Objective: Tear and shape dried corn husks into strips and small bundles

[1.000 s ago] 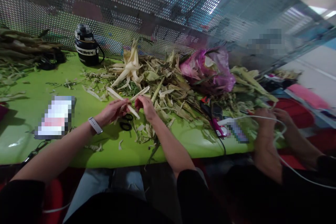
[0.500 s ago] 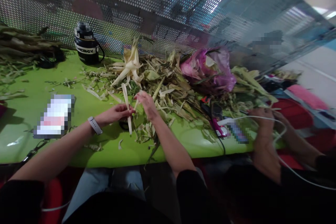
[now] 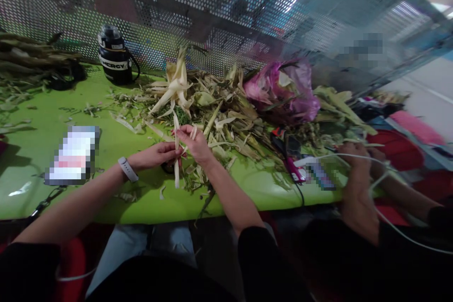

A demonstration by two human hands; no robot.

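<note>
Fingers [image 3: 174,154] of left hand [image 3: 155,155] and right hand [image 3: 197,145] pinch husk [image 3: 177,173] well inside table edge [image 3: 141,220].

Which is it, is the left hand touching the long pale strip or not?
Touching. The head view shows the left hand with its fingers closed on the pale strip, which sticks out above and below them.

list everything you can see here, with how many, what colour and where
pale strip: one, cream, between the hands
husk pile: uncountable, tan-green, centre
bundle: one, brown, back left
bottle: one, black, back left
phones: two, screens blurred, left and right
plastic bag: one, pink, right of centre
table: one, green, beneath
mesh screen: one, grey, behind
another person's hands: two, right
watch: one, white band, left wrist
left hand, right hand: bare, centre
</note>
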